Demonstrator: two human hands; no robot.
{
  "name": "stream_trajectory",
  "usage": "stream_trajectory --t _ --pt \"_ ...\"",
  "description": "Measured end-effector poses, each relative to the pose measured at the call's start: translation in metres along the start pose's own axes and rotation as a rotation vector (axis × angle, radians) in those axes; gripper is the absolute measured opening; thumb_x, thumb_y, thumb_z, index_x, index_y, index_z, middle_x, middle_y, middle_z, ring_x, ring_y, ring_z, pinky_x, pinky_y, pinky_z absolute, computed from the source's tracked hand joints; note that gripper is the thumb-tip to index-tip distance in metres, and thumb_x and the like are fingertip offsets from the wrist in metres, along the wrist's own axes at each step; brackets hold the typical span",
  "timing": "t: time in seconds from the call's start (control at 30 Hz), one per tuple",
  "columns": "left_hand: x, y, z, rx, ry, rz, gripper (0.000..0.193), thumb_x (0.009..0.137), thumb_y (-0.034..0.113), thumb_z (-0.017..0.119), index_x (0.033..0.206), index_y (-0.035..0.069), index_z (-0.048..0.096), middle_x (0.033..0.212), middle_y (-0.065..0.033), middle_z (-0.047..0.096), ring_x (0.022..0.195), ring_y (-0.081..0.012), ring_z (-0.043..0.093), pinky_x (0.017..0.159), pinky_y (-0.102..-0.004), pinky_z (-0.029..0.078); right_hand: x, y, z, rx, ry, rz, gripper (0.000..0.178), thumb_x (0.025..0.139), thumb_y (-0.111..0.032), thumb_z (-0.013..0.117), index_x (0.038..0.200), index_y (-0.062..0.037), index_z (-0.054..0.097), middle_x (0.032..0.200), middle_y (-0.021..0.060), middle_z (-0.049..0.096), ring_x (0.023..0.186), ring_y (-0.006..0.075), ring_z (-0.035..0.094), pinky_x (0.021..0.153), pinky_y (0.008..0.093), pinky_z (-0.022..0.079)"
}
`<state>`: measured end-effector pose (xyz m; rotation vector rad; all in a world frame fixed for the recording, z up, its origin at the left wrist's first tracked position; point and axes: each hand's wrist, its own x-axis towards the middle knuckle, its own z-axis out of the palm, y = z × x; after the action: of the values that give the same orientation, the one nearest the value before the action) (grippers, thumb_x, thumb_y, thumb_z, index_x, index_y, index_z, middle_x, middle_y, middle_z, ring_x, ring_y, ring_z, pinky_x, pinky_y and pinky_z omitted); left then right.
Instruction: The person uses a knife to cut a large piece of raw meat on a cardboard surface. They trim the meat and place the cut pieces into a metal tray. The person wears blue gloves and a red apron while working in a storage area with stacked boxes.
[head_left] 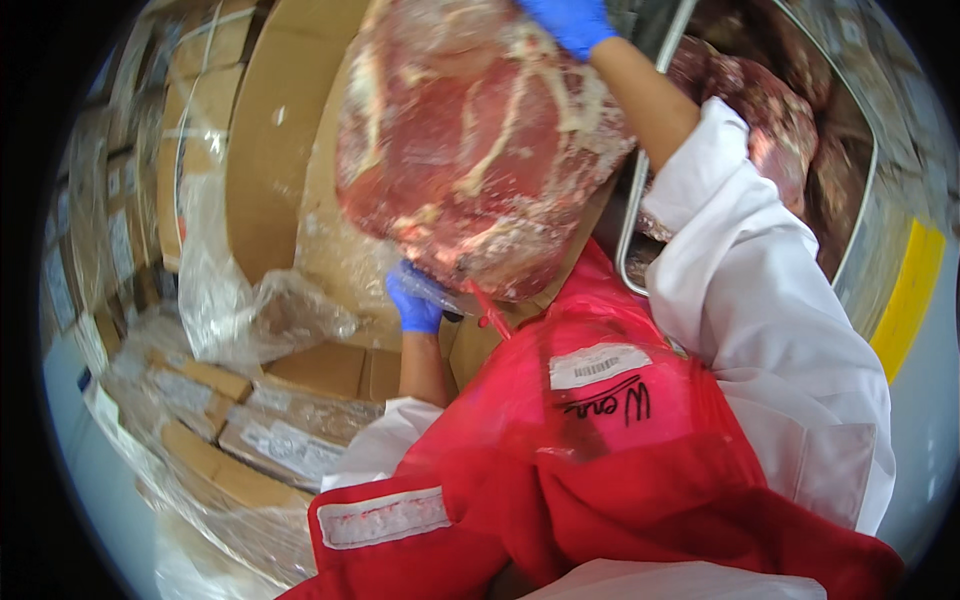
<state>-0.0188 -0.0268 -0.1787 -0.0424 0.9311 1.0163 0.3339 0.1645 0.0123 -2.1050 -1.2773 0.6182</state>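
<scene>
A large slab of red raw meat [470, 150], streaked with white fat and seemingly in clear plastic film, is held up between my two blue-gloved hands. My left hand [415, 298] is closed on its near left edge, with the fingertips hidden beneath. At the far right edge, my right hand [572, 22] grips the upper part, cut off partly by the frame's top. Below the slab hangs a thin red strip [488, 308]. The meat is above an open cardboard box [275, 140].
On the right, a metal bin [868, 170] holds several dark pieces of meat [770, 110]. Loose clear plastic [225, 290] drapes at the left. Wrapped cartons [285, 445] are stacked at left and lower left. A yellow stripe [908, 300] marks the far right.
</scene>
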Motion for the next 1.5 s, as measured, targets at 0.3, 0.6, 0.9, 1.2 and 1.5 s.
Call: stream_trajectory --t 0.3,0.6,0.9,1.2,1.5 --pt "-0.021 -0.019 0.01 -0.015 0.114 -0.099 0.044 0.091 0.038 0.04 0.122 0.008 0.05 0.121 -0.0093 0.053 0.109 -0.0242 0.051 0.094 -0.0394 0.041 0.041 0.094 0.072 0.589 -0.179 0.139 0.069 0.082 -0.061 0.05 0.108 0.0031 0.059 0.104 0.0135 0.061 0.094 0.0206 0.055 0.084 0.0344 0.043" --pt "0.021 -0.091 -0.026 -0.271 -0.01 -0.262 0.045 0.092 0.038 0.041 0.123 0.006 0.049 0.122 -0.0092 0.052 0.108 -0.0239 0.051 0.094 -0.0391 0.041 0.042 0.118 0.125 0.588 -0.329 0.266 0.061 0.087 -0.056 0.046 0.108 -0.0009 0.061 0.1 0.0073 0.061 0.091 0.0177 0.053 0.084 0.0311 0.042" --pt "0.039 -0.097 -0.013 -0.126 0.075 -0.283 0.045 0.092 0.037 0.042 0.123 0.006 0.049 0.12 -0.0096 0.053 0.107 -0.0237 0.052 0.093 -0.0387 0.041 0.04 0.085 0.098 0.852 -0.322 0.347 0.05 0.087 -0.052 0.052 0.098 -0.0048 0.063 0.087 0.0027 0.059 0.078 0.0136 0.051 0.075 0.0262 0.042" --pt "0.06 -0.058 0.01 0.21 0.24 -0.363 0.045 0.092 0.037 0.042 0.124 0.005 0.048 0.119 -0.01 0.054 0.106 -0.0234 0.053 0.093 -0.0383 0.042 0.047 0.152 0.086 0.331 -0.239 0.367 0.081 0.066 -0.07 0.059 0.102 0.0021 0.06 0.093 0.0165 0.064 0.09 0.0258 0.06 0.083 0.0345 0.044" --pt "0.075 0.018 0.063 0.729 0.183 -0.302 0.045 0.092 0.036 0.043 0.124 0.004 0.048 0.118 -0.0104 0.054 0.105 -0.0232 0.054 0.092 -0.0379 0.043 0.027 0.167 0.004 0.402 -0.019 0.416 0.092 0.062 -0.077 0.057 0.1 0.0066 0.058 0.097 0.0264 0.061 0.095 0.0333 0.06 0.085 0.0385 0.044"
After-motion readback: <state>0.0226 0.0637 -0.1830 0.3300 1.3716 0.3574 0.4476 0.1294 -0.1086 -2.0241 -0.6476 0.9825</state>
